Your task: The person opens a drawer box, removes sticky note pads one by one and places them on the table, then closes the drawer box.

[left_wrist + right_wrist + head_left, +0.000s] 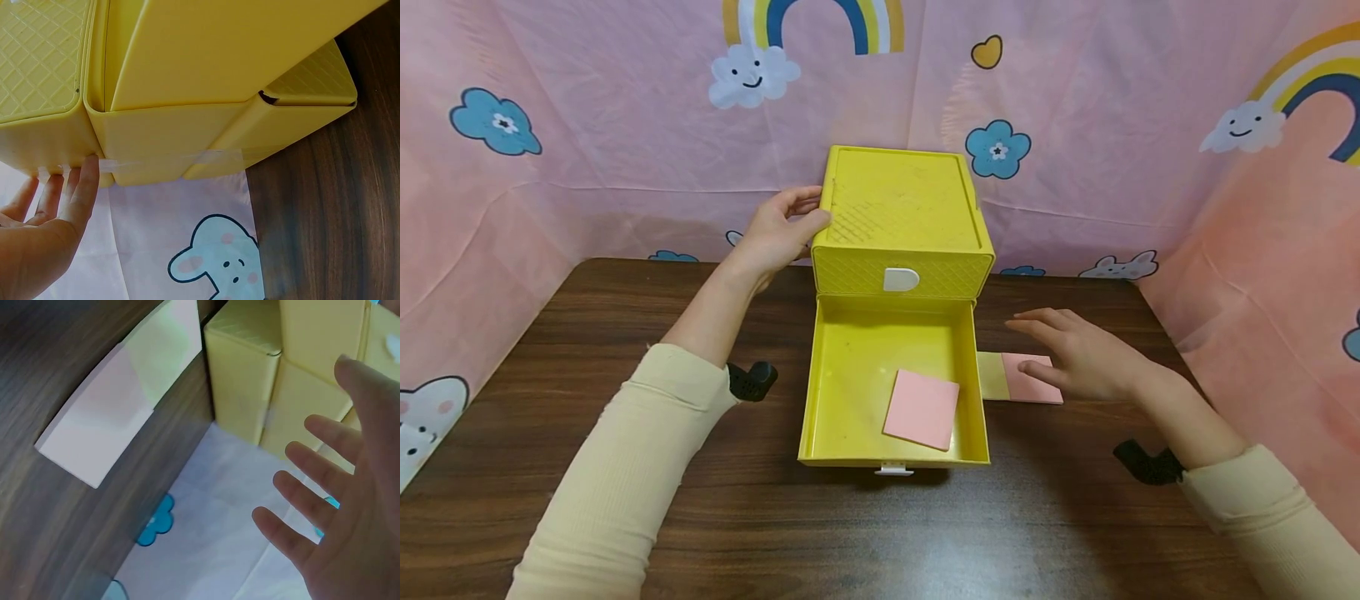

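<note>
A yellow stacked drawer box (pixel 902 200) stands at the back of the table with a lower drawer (pixel 857 358) pulled out. Inside that drawer a square pink sticky-note pad (pixel 922 408) lies toward the right. My left hand (pixel 778 229) rests on the box's left side, thumb at the top edge; in the left wrist view its fairly straight fingers touch the side wall (pixel 156 137). My right hand (pixel 1078 354) hovers with spread fingers, holding nothing. Near it, a yellow-and-pink pair of note pads (pixel 1033 379) lies on the table, partly hidden by the drawer and hand.
The dark wooden table (pixel 715 517) meets a pink printed cloth (pixel 647 158) at the back and sides. The open drawer's white handle (pixel 894 471) juts toward me. A strip of clear tape (pixel 212 158) runs along the box's side.
</note>
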`<state>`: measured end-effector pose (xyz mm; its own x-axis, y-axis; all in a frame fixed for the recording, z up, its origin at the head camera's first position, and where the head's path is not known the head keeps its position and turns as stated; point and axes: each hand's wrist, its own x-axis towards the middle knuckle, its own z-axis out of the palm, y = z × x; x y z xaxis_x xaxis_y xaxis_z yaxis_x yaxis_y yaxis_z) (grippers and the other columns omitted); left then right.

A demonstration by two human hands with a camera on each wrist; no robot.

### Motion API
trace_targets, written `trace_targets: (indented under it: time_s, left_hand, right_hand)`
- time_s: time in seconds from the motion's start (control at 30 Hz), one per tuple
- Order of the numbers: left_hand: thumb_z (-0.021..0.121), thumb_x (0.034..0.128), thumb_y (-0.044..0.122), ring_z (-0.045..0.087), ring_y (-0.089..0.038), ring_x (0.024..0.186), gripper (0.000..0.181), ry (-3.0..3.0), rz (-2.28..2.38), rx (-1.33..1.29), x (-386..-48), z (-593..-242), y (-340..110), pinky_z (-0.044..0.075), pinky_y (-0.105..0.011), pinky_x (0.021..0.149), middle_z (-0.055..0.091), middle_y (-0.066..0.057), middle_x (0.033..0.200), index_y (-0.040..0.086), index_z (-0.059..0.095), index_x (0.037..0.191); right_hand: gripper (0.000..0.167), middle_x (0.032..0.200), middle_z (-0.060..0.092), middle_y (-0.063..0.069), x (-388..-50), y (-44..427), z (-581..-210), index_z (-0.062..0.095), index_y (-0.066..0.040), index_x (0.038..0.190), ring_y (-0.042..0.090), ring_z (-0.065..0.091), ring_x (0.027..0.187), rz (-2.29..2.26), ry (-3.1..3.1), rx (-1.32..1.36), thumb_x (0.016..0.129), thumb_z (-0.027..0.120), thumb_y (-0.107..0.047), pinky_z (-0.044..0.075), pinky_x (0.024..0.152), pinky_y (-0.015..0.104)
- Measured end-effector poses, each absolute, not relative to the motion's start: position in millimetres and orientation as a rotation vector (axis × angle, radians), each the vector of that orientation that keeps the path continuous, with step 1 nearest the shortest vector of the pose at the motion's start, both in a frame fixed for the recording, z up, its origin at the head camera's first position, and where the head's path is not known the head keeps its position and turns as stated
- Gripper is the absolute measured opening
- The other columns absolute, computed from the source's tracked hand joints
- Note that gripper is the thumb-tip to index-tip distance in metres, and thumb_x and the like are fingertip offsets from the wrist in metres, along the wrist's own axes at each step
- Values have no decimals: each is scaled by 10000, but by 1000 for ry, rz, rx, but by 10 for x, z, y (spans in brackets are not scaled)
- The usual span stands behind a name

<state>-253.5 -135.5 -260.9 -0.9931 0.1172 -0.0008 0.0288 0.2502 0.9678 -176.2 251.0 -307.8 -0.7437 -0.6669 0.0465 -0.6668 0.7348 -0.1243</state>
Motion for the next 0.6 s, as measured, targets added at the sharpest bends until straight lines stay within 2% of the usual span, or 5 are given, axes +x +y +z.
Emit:
trace_targets:
  time_s: [0.3, 0.6]
  left_hand:
    - [526, 917, 231, 462, -199, 1168, 541, 2430, 1867, 144, -2529, -2607, -1358, 528, -268, 790, 390, -79, 1390, 131, 352, 1419]
    - [522, 921, 246, 465, -199, 1168, 539, 2424, 1864, 154, -2516, -2601, -1363, 523, -272, 805, 371, -78, 1398, 140, 346, 1420]
  right_hand:
    - [441, 1244, 531, 29, -1667, 2378, -2990, 554, -119, 1259, 208, 486, 1141, -207, 3026, -1393, 857, 639, -278, 442, 933, 414]
    - [413, 1174, 571, 15, -1577, 2234, -2872, 603, -124, 1186, 198, 514, 1088, -204, 3049, -1540, 814, 673, -288, 471, 895, 396]
